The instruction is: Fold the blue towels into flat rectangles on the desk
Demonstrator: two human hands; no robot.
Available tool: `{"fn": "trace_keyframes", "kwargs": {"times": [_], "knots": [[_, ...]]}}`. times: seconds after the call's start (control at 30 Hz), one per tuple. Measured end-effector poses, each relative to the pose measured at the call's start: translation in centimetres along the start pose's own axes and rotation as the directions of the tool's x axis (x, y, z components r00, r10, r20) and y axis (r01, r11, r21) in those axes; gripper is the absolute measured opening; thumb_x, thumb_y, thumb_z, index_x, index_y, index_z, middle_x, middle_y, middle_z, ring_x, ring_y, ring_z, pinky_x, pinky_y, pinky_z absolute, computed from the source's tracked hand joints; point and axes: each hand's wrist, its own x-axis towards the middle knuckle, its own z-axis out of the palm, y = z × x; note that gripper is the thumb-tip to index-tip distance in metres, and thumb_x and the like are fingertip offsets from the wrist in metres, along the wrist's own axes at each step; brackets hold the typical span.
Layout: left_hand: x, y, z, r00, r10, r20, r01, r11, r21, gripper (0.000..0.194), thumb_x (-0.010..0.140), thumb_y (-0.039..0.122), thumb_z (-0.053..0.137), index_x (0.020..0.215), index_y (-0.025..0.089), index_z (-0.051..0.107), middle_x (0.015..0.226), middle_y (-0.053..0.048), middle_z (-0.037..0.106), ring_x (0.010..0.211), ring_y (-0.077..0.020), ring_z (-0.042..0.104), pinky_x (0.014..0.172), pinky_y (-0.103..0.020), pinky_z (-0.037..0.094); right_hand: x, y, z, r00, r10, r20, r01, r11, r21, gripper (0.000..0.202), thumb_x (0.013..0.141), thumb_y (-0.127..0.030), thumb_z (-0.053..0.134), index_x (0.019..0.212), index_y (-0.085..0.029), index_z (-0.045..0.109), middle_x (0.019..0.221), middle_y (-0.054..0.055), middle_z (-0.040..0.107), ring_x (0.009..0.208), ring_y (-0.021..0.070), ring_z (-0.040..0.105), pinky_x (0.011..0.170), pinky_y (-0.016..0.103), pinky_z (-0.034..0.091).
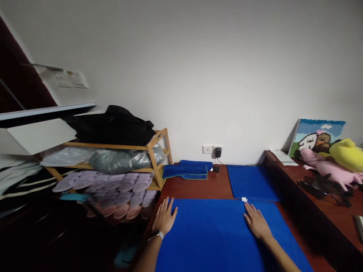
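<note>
Fingers straight and slightly apart on both sides, we're palms down! Our left hand lies at the far left corner of the big blue cloth, spread right before us on the reddish-brown tabletop. Our right hand lies flat on that cloth, fingertips just beside a white tag. Beyond, we spot a smaller blue cloth and, near the shoe rack, folded blue cloths.

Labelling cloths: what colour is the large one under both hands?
The large cloth is solid blue, shown best in the head view.
</note>
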Motion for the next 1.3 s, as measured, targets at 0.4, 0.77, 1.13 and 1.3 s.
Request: {"fn": "trace_keyframes", "kwargs": {"times": [0.4,0.77,1.13,1.3], "knots": [[0.7,-0.5,-0.5,0.995,-0.047,0.082,0.063,0.979,-0.196,0.072,0.096,0.059,0.043,0.156,0.018,0.042,0.167,-0.014,0.034,0.155,-0.029,0.03,0.126,-0.049,0.025,-1.4,8.1,-0.3,0.953,0.281,-0.112,-0.294,0.947,-0.129,0.077,0.097,-0.05,0.015,0.161,-0.01,0.028,0.17,0.007,0.026,0.157,0.0273,0.019,0.127,0.046,0.02],[-7.7,1.7,-4.7,0.973,0.228,-0.029,-0.228,0.947,-0.225,0.047,0.104,0.044,0.036,0.144,0.033,0.057,0.164,-0.001,0.045,0.15,-0.022,0.04,0.125,-0.042,0.035,-9.4,-16.0,0.8,0.977,-0.198,-0.085,0.208,0.968,0.141,0.068,0.103,-0.056,0.015,0.161,-0.024,0.03,0.168,-0.001,0.027,0.157,0.0229,0.019,0.129,0.046,0.017],[-13.8,1.2,-5.2,0.964,0.232,0.129,-0.22,0.97,-0.099,0.056,0.104,0.055,0.033,0.158,0.042,0.031,0.168,0.003,0.032,0.155,-0.0248,0.029,0.127,-0.052,0.029,-10.6,-23.5,0.9,0.932,-0.36,0.043,0.34,0.91,0.237,0.072,0.102,-0.058,0.018,0.162,-0.019,0.024,0.169,0.002,0.019,0.158,0.0227,0.013,0.13,0.046,0.011],[-13.5,1.4,-5.0,0.965,0.238,0.106,-0.228,0.969,-0.098,0.055,0.104,0.056,0.033,0.158,0.042,0.033,0.168,0.004,0.033,0.155,-0.0238,0.03,0.127,-0.051,0.027,-11.1,-9.6,1.5,0.995,-0.093,-0.034,0.097,0.986,0.138,0.077,0.099,-0.061,0.017,0.162,-0.019,0.028,0.168,0.003,0.026,0.157,0.0235,0.016,0.13,0.046,0.012]]}}
